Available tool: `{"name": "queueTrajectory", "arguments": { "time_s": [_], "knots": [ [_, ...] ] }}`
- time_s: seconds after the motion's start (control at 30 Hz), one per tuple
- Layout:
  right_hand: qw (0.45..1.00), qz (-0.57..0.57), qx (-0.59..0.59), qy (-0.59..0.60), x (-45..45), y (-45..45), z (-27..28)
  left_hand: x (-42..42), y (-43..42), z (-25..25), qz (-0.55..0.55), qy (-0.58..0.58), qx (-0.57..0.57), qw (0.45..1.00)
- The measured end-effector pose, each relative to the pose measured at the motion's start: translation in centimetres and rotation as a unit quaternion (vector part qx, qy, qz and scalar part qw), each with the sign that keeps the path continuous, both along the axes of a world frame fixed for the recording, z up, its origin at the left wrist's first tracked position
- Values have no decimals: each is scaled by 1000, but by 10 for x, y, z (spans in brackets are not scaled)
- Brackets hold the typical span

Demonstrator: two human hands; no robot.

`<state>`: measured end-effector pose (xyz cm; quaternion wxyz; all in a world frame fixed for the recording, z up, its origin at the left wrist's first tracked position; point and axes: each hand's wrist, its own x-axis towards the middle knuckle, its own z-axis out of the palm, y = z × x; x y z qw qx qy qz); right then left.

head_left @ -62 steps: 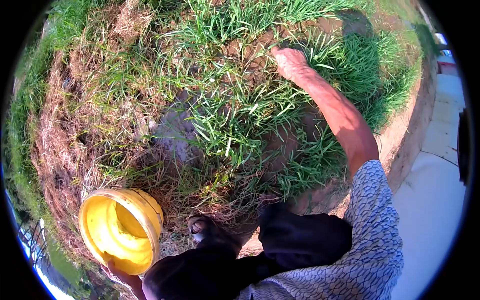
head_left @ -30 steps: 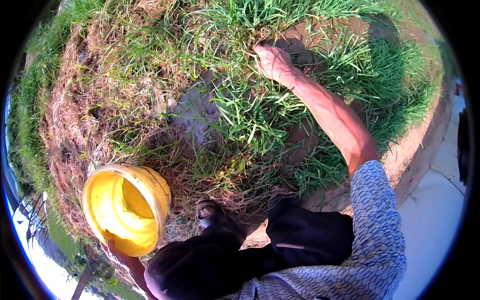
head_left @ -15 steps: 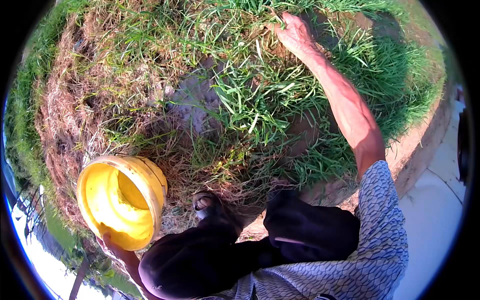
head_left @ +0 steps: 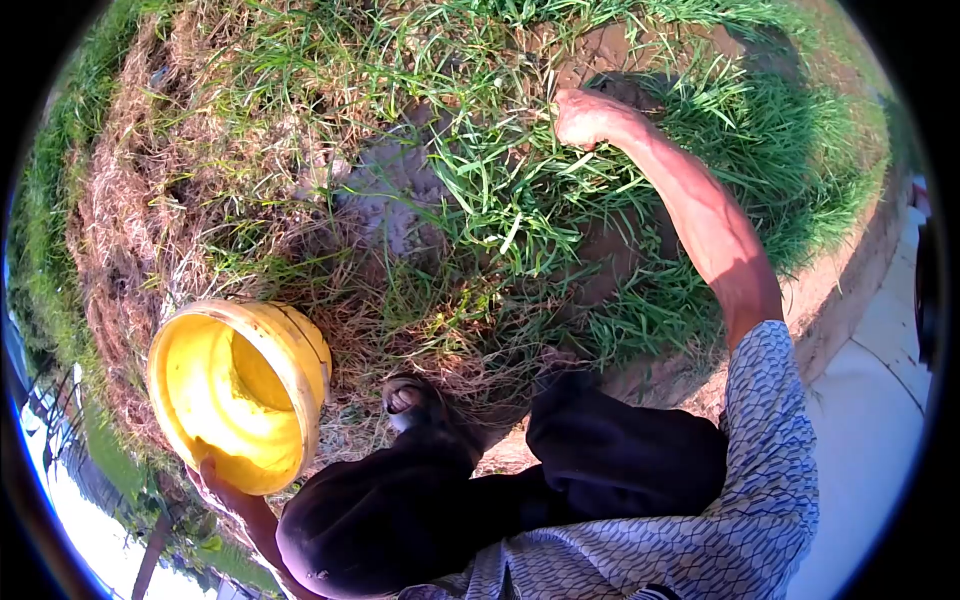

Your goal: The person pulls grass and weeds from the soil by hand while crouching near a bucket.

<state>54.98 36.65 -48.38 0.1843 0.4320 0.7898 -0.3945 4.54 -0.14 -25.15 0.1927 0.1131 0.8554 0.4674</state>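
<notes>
My left hand (head_left: 212,484) grips the lower rim of a yellow bucket (head_left: 308,345), which is tilted with its mouth facing me. Inside, the bucket shows bright yellow walls and a shadow near the hand. Farther up and to the right, my right hand (head_left: 583,118) is closed low among green grass (head_left: 490,190), beside a patch of wet brown soil (head_left: 625,50). Its fingertips point down and left, and what they hold, if anything, is hidden.
Dry, brownish grass (head_left: 130,230) covers the left side. A grey bare patch (head_left: 395,195) lies mid-view. My sandalled foot (head_left: 405,400) and bent knees in dark trousers are at the bottom. A dirt edge (head_left: 850,270) borders a pale surface (head_left: 865,420) at right.
My right hand has come down from the upper grass, closer to me, with its fingers drawn in. My left hand keeps its hold on the bucket, which appears slightly higher in view.
</notes>
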Motion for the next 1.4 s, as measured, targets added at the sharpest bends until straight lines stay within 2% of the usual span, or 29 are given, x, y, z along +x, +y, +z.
{"name": "queueTrajectory", "arguments": {
  "time_s": [0.07,0.1,0.2,0.23,0.27,0.3,0.33,0.4,0.43,0.53,0.67,0.73,0.8,0.83,0.9,0.97,1.0,1.03,1.07,1.1,1.2,1.23,1.33,1.4],
  "knots": [
    [985,52,-90,137,17,6,-28,-23,-16,-10,-15,-9,16,1000],
    [943,9,-185,275,26,4,-48,-31,-22,-13,-22,-13,24,999],
    [909,81,25,407,43,-2,-78,-19,-14,-7,-11,-9,1,1000],
    [893,-22,-67,444,37,-12,-59,-23,-17,-8,-9,-7,3,1000],
    [958,-43,-25,284,22,-13,-43,-31,-23,-13,-7,-5,5,1000],
    [997,-18,18,77,2,-15,-19,-35,-26,-14,-5,-3,7,1000],
    [993,33,27,-112,-18,-18,6,-36,-25,-13,-2,-1,9,1000],
    [986,22,142,-80,-25,-38,22,-32,-22,-13,7,2,10,1000],
    [977,79,133,-146,-39,-43,43,-29,-19,-13,6,4,11,1000],
    [980,58,159,-103,-27,-47,32,-17,-10,-11,5,5,20,1000],
    [942,282,183,-23,-5,-36,-1,-32,-22,-18,-1,24,25,999],
    [976,162,136,-54,-8,-45,2,-30,-20,-18,0,22,39,999],
    [995,14,82,-54,-10,-66,37,-28,-17,-16,0,14,34,999],
    [995,-100,13,17,7,-64,21,-26,-18,-16,3,9,30,1000],
    [919,-331,-114,185,39,-59,-11,-21,-15,-11,0,0,22,1000],
    [847,-470,-95,229,24,-48,70,-27,-19,-13,-10,-8,19,1000],
    [810,-515,-89,266,22,-42,87,-26,-19,-13,-1,-4,24,1000],
    [805,-505,-126,283,28,-30,97,-25,-17,-14,8,0,30,1000],
    [801,-499,-96,316,24,-32,97,-24,-14,-14,16,3,37,999],
    [925,-353,47,132,15,-28,100,-23,-13,-14,17,7,36,999],
    [939,-327,-37,103,-12,-38,84,-25,-15,-14,16,17,32,999],
    [980,-159,110,36,-16,-31,31,-27,-17,-14,12,22,30,999],
    [987,-69,143,-13,-58,-56,47,-33,-20,-20,17,41,30,999],
    [964,-75,241,88,-62,-62,29,-35,-20,-22,23,44,33,998]
  ]
}}
